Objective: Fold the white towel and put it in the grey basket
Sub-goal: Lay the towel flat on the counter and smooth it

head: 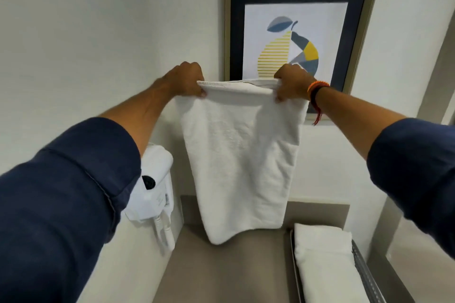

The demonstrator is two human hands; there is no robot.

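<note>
The white towel (pixel 242 155) hangs in the air in front of the wall, doubled over, its lower end just above the counter. My left hand (pixel 187 81) pinches its top left corner and my right hand (pixel 291 85) pinches its top right corner, both arms stretched out at chest height. The grey basket (pixel 364 263) sits at the lower right on the counter, with a folded white towel (pixel 322 253) lying inside it. Only the basket's left and right rims show.
A white wall-mounted hair dryer (pixel 152 189) with a cord hangs at the left, close to my left arm. A framed pear picture (pixel 295 24) is on the wall behind the towel. The beige counter (pixel 221 273) runs below, with a raised back ledge.
</note>
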